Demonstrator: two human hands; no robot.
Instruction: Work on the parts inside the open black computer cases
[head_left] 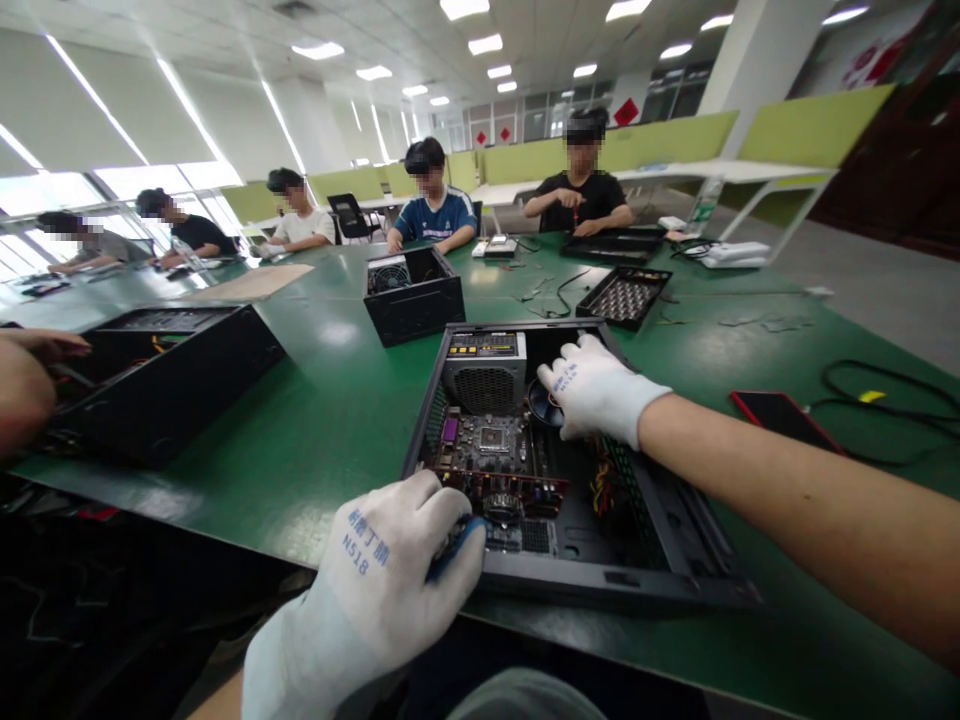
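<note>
An opened black computer case (607, 580) lies on its side in front of me. My left hand (386, 560), in a white glove with a blue palm, has its fingers closed around the near left edge. Inside the case, my gloved right hand (600, 390) is closed on a round black cooling fan (543, 405), whose far side is partly covered by the fingers. A motherboard (469, 438) with an exposed processor socket (493, 437) sits left of the fan. Behind it is a power supply (486, 382); a red expansion card (551, 494) stands nearer me. Coloured cables (602, 487) hang at the right.
On the green table (330, 390) stand another black case (416, 305) and, at left, a case (172, 390) with a co-worker's arm over it. A black tray (624, 297), a red-edged black panel (784, 420) and a cable (885, 395) lie rightward. Several people sit opposite.
</note>
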